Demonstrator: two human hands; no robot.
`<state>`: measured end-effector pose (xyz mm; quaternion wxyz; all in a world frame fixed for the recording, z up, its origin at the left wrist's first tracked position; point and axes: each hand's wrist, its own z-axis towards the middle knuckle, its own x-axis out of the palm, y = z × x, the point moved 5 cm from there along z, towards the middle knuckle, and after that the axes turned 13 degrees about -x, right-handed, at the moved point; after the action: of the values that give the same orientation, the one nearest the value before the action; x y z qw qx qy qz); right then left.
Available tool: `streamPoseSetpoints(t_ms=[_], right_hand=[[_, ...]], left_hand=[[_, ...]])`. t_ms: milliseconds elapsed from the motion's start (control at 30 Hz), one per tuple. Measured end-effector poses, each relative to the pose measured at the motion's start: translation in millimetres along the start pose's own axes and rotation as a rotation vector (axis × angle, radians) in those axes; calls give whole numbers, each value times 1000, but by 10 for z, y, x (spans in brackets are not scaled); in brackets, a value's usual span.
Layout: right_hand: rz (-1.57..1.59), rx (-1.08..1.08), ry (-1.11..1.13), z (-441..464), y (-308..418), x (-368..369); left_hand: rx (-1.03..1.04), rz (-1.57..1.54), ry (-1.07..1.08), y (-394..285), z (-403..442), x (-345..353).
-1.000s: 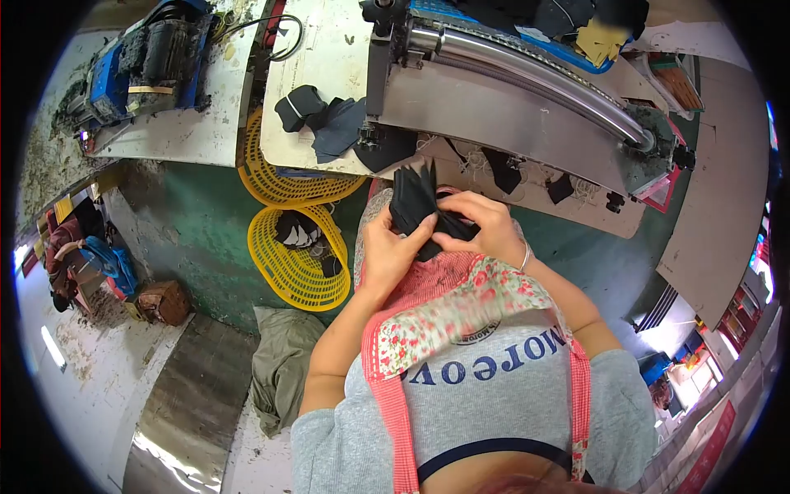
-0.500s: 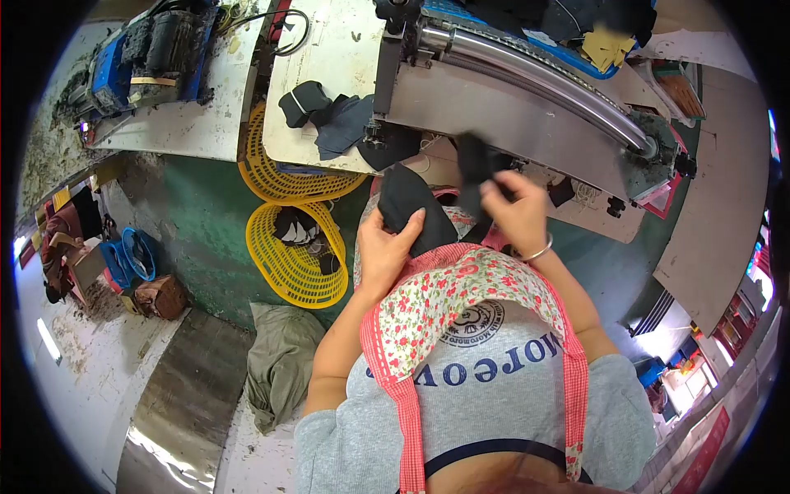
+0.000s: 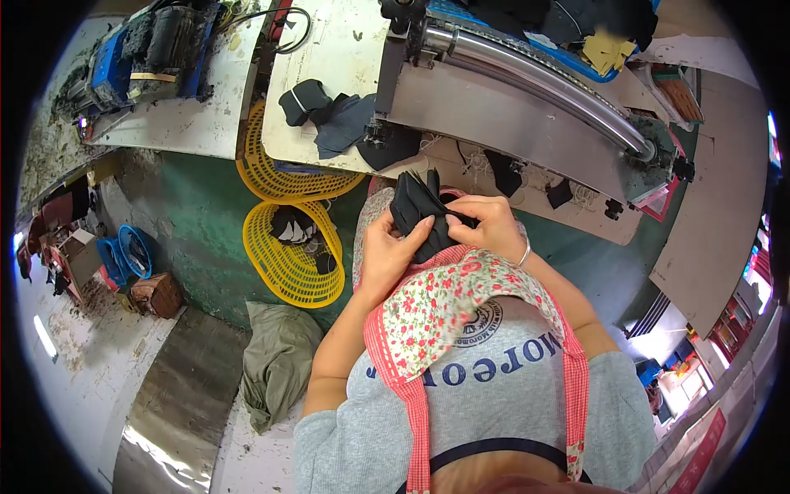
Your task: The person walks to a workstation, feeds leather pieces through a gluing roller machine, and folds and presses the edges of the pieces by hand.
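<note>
In front of my apron a stack of black fabric pieces is folded between my two hands. My left hand grips its left side, thumb across the top and fingers beneath. On the right side, my right hand pinches the edge of the black fabric between thumb and fingers. The upper ends of the pieces fan apart slightly. Beyond my hands, on the pale table, are a tied black bundle and loose dark cloth pieces.
A machine with a long metal roller stands ahead on the table. Two yellow baskets are at the left; the nearer yellow basket holds dark and pale scraps. A grey-green sack lies on the floor. Black pieces lie under the machine's edge.
My right hand has come down and left, bringing its black piece against the stack in my left hand. The stack now looks bent, its layers spread at the top.
</note>
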<state>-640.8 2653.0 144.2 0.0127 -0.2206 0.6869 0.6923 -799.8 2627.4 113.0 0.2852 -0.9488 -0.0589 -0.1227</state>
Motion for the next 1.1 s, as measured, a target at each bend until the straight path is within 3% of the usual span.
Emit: streamPoseSetpoints(t_ms=[100,133,267,300,333,400,433,533,567,633,733,800,833,867,933,1000,1067,1100], right_hand=[[62,131,-131,-69,-174,-82],[207,595,-76,-107,-212,-169],[433,440,-607,-127,-369,-436],[335,401,-604,-95,-280,-498],[237,361,-602,-84,-223,-535],[-159,95,-274,-35,-81,-382],[-195,-15,-237,13,26,-250],[-188,-183,-221,34,66,-20],[-194,-194,-213,33,56,-14],[-203,-208,-196,15,49,-1],[-111,-115,-235,12,12,-60],[2,325,-402,-93,-242,-284],[6,441,-472,-123,-329,-482],[-135,345,-585,-195,-482,-707],[-97,247,-743,-192,-346,-858],[-477,38,-446,-46,34,-646],[-278,-123,-118,5,108,-205],[-193,-247,-71,-35,32,16]], left_hand=[[-37,-102,-25,20,9,-23],[-58,-153,-38,31,7,-35],[194,-38,-191,-54,85,-234],[197,-78,-182,-66,62,-273],[326,115,-268,-150,32,-248],[631,596,-403,-349,-82,-24],[828,856,-496,-490,-190,153],[575,749,-227,-289,-35,197],[447,624,-239,-300,-42,190],[431,638,-219,-334,-59,199],[462,569,-235,-295,-30,170],[440,490,-222,-239,22,64],[439,490,-225,-269,11,22],[434,511,-257,-284,4,-14],[421,552,-319,-295,4,-54],[462,635,-284,-306,6,57],[463,687,-200,-310,-7,185],[427,671,-112,-324,-32,227]])
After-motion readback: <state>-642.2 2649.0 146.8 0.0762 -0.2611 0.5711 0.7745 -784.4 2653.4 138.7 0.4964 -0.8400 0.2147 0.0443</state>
